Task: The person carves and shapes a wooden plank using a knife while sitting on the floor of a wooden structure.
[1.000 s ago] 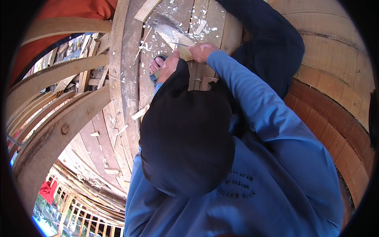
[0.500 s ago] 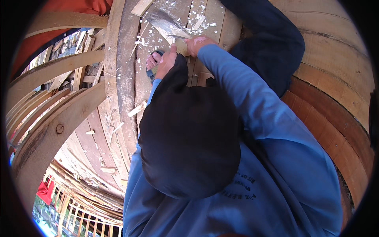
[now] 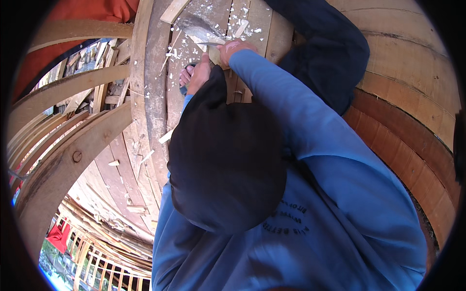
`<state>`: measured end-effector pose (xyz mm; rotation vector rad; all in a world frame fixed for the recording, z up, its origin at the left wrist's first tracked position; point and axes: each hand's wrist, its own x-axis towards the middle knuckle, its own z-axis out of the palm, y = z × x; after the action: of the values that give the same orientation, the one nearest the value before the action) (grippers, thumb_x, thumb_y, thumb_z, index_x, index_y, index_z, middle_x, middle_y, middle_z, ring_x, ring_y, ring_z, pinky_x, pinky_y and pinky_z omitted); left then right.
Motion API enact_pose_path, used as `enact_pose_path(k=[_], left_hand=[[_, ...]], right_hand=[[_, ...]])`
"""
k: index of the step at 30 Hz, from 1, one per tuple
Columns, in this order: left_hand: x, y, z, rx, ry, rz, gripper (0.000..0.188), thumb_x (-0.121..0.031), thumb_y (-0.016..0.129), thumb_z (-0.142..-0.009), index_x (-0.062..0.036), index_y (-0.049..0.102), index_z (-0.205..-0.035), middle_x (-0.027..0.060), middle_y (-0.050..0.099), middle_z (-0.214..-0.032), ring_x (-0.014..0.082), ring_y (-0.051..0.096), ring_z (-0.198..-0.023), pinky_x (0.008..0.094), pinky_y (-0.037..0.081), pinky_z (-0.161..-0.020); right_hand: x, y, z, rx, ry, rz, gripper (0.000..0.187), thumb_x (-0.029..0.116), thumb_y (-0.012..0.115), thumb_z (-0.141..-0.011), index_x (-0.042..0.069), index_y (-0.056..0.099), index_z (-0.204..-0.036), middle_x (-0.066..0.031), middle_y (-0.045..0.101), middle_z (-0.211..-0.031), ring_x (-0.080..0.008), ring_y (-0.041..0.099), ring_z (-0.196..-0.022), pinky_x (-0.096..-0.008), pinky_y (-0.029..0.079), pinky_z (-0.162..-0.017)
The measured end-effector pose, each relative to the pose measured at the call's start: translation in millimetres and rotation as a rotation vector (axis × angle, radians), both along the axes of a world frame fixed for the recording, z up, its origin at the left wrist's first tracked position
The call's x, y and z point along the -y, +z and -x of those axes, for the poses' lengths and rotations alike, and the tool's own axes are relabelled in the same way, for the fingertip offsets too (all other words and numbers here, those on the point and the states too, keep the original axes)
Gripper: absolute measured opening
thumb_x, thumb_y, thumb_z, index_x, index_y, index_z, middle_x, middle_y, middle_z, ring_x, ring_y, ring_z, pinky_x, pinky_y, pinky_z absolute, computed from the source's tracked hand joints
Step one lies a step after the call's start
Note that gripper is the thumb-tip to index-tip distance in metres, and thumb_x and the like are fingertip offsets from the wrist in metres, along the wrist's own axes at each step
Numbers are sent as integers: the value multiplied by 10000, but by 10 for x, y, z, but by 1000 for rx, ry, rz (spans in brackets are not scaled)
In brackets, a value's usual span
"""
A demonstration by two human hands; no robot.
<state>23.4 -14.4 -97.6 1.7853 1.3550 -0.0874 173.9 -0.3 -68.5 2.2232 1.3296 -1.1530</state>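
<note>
My right hand (image 3: 235,50) is closed around a knife, its curved grey blade (image 3: 208,44) pointing left. Just below the blade my left hand (image 3: 199,75) is closed, thumb toward the cutting edge, on a small pale piece of wood (image 3: 205,49). Only the tip of that piece shows; the rest is hidden by the fingers and the black cloth in front. Pale wood shavings (image 3: 242,22) lie scattered on the planks beyond the hands. My sandaled foot (image 3: 186,76) rests on the planks beside my left hand.
A wooden railing (image 3: 73,157) of curved slats runs along the left. Plank boarding (image 3: 412,63) rises on the right. Offcuts such as a short wood strip (image 3: 174,10) lie on the plank floor (image 3: 156,63). An orange-red cloth (image 3: 92,10) hangs at the upper left.
Both hands have shifted slightly left, the right one more, and the knife blade has moved left past the left thumb. My head and body have moved a little too.
</note>
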Motion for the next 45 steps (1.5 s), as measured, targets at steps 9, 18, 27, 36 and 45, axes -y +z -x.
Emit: enact_pose_path(k=[9, 18, 27, 36, 45], left_hand=[[-30, 166, 199, -47, 49, -28, 505, -437, 446, -1008, -39, 534, -1307, 280, 602, -1238, 485, 508, -1243, 545, 334, -1054], [26, 165, 118, -14, 45, -5, 511, -445, 445, -1010, -40, 539, -1305, 277, 598, -1256, 483, 499, -1258, 546, 324, -1067], [-23, 37, 168, 16, 49, 19, 516, -453, 443, -1011, -40, 545, -1304, 273, 595, -1273, 481, 490, -1274, 547, 313, -1080], [-19, -72, 140, 23, 36, 21, 522, -462, 442, -1013, -41, 550, -1302, 270, 592, -1290, 480, 482, -1290, 548, 303, -1093], [81, -108, 153, 22, 7, 25, 528, -470, 441, -1015, -42, 556, -1301, 267, 589, -1308, 478, 473, -1305, 550, 292, -1105]], right_hand=[[-59, 56, 129, -42, -44, 12, 584, 475, 298, -1074, 72, 593, -1376, -126, 572, -1440, -326, 573, -1302, -454, 463, -1083], [3, -10, 38, 4, -39, 20, 614, 514, 298, -1066, 81, 578, -1401, -139, 546, -1465, -313, 525, -1354, -451, 442, -1104], [113, -223, -96, -82, -41, -24, 682, 508, 289, -1068, -36, 535, -1398, -216, 514, -1471, -373, 495, -1362, -463, 370, -1148], [94, -53, -92, -29, 14, 20, 651, 490, 250, -1078, 13, 586, -1366, -204, 560, -1426, -385, 543, -1312, -493, 409, -1116], [217, -230, 91, 61, -145, 18, 572, 500, 347, -1052, 95, 620, -1349, -128, 592, -1413, -343, 569, -1302, -469, 467, -1071]])
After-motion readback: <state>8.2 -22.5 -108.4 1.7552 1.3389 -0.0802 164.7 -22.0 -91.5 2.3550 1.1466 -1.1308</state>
